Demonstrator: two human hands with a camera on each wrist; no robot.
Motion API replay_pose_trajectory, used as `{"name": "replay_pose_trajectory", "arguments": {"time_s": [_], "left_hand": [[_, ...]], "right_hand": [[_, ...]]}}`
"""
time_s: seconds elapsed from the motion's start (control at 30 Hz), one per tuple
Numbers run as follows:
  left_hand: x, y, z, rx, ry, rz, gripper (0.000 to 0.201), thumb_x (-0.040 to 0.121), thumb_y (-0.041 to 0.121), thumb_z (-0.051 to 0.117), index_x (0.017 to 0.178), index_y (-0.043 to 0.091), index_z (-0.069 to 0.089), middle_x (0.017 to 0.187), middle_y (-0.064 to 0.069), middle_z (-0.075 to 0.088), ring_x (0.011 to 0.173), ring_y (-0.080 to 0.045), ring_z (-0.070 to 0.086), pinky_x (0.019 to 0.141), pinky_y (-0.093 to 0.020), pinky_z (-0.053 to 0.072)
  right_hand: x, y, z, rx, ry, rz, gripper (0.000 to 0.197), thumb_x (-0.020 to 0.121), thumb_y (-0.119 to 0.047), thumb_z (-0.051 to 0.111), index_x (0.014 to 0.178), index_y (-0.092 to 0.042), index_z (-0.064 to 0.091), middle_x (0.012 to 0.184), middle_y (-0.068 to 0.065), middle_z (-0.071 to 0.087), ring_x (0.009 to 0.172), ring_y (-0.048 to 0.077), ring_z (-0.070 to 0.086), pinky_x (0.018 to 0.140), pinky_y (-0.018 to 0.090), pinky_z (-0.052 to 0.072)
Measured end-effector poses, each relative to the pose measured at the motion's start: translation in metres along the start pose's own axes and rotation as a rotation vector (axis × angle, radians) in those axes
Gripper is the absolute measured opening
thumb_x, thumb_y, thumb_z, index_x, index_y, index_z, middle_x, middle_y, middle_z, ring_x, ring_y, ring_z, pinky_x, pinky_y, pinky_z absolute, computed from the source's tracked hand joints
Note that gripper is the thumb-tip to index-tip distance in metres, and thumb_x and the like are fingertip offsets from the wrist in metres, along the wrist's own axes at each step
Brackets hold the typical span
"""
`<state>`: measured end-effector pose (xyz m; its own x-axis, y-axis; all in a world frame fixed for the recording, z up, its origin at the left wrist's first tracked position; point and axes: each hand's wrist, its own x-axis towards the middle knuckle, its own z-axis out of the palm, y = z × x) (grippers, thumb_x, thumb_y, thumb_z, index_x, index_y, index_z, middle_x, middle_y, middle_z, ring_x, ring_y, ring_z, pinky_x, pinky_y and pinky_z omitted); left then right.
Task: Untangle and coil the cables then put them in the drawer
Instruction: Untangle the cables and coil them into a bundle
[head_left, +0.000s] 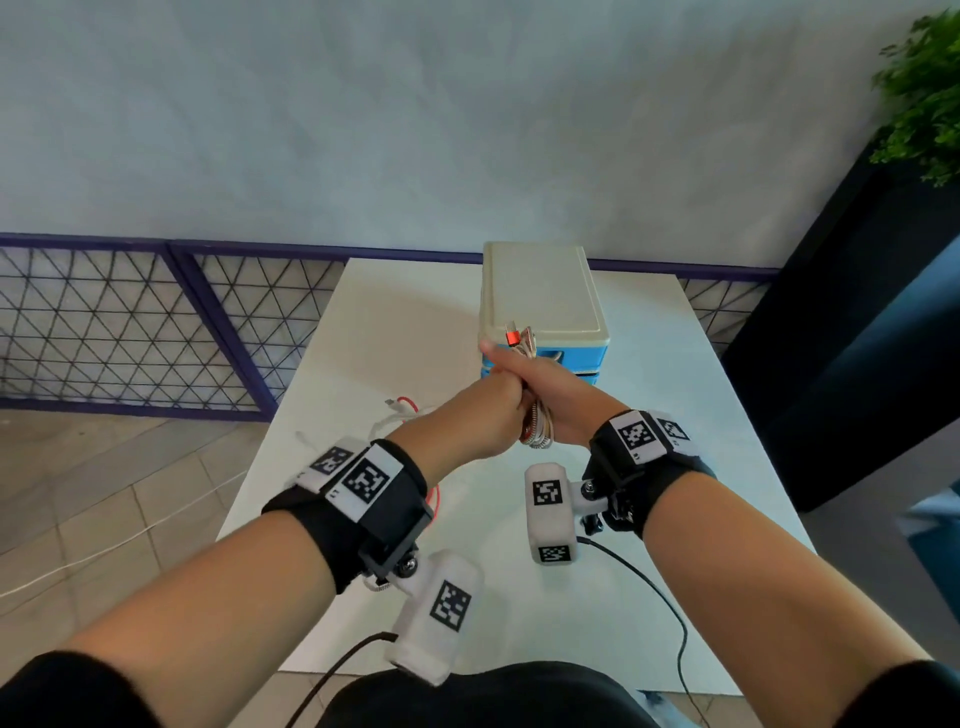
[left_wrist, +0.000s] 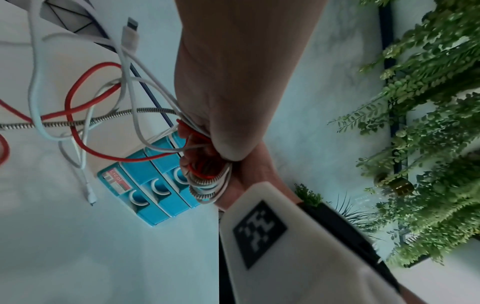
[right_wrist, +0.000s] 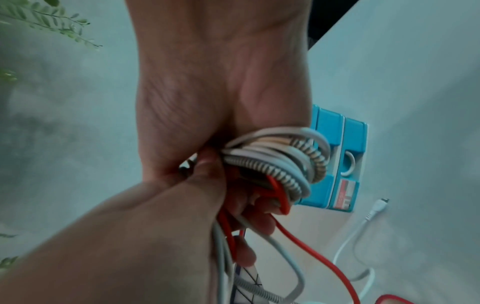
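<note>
A white table runs away from the person toward a pale wall, with a purple-framed mesh railing at far left and a leafy green plant at far right. On the far right part of the table stands a small blue drawer unit with a cream top, its three drawer fronts all flush and their curved handles showing in the left wrist view. Just near of it, above the table, both hands meet. The right hand has its fingers curled tight around a coiled bundle of cables, white, red and spiral-wrapped loops packed together, with a red-tipped plug sticking out of the top of the fist toward the drawers. The left hand presses against the right from the left, its fingers closed on the same bundle and on the loose strands leaving it. Those strands, a red cable, white cables and a spiral-wrapped cable, trail down in a tangle to the table on the left, where a white plug end lies near the drawer unit. Black straps with white marker blocks ring both wrists, and thin black leads hang near the table's near edge.
</note>
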<state>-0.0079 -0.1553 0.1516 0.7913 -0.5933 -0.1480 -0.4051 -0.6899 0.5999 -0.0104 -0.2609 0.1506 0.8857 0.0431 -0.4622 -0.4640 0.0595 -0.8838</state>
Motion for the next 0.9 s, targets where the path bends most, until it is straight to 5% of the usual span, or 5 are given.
{"name": "replay_pose_trajectory", "arguments": {"time_s": [0.1, 0.4, 0.53, 0.67, 0.9], "left_hand": [[-0.003, -0.002, -0.004, 0.074, -0.071, -0.033, 0.028, 0.099, 0.011, 0.033, 0.116, -0.004, 0.05, 0.087, -0.012, 0.055, 0.079, -0.022, 0.053, 0.069, -0.032, 0.044], [-0.006, -0.012, -0.047, 0.041, -0.313, -0.033, 0.023, 0.097, 0.02, 0.044, 0.081, 0.013, 0.059, 0.08, 0.001, 0.065, 0.073, -0.012, 0.059, 0.074, -0.028, 0.045], [-0.012, -0.019, -0.05, -0.087, -0.362, -0.064, 0.006, 0.094, 0.023, 0.053, 0.091, 0.019, 0.056, 0.08, 0.009, 0.067, 0.069, -0.006, 0.061, 0.063, -0.021, 0.042], [-0.015, -0.025, -0.044, -0.105, -0.418, -0.056, 0.015, 0.094, 0.022, 0.052, 0.09, 0.014, 0.065, 0.092, 0.002, 0.073, 0.074, -0.008, 0.06, 0.079, -0.024, 0.05], [-0.012, -0.03, -0.032, -0.036, -0.299, 0.001, 0.023, 0.097, 0.024, 0.05, 0.079, 0.019, 0.064, 0.087, 0.006, 0.071, 0.062, 0.012, 0.054, 0.058, -0.002, 0.038]], "right_hand": [[0.002, 0.001, 0.003, -0.031, 0.093, -0.031, 0.024, 0.086, -0.03, 0.068, 0.077, -0.01, 0.058, 0.073, 0.013, 0.057, 0.064, 0.024, 0.06, 0.065, 0.034, 0.049], [0.006, -0.002, 0.017, -0.333, 0.33, -0.241, 0.039, 0.093, -0.04, 0.057, 0.063, -0.016, 0.049, 0.057, 0.0, 0.055, 0.053, 0.015, 0.055, 0.054, 0.025, 0.042], [0.008, -0.001, 0.023, -0.205, 0.349, -0.285, 0.038, 0.095, -0.041, 0.055, 0.069, -0.014, 0.065, 0.062, -0.006, 0.07, 0.058, 0.007, 0.066, 0.065, 0.026, 0.052], [0.013, -0.002, 0.024, 0.061, 0.337, -0.298, 0.032, 0.095, -0.042, 0.055, 0.092, -0.009, 0.059, 0.091, 0.011, 0.076, 0.089, 0.021, 0.073, 0.09, 0.044, 0.054], [0.011, -0.006, 0.027, 0.526, 0.271, -0.308, 0.028, 0.096, -0.038, 0.055, 0.089, -0.014, 0.043, 0.076, 0.014, 0.072, 0.076, 0.03, 0.073, 0.077, 0.046, 0.058]]}}
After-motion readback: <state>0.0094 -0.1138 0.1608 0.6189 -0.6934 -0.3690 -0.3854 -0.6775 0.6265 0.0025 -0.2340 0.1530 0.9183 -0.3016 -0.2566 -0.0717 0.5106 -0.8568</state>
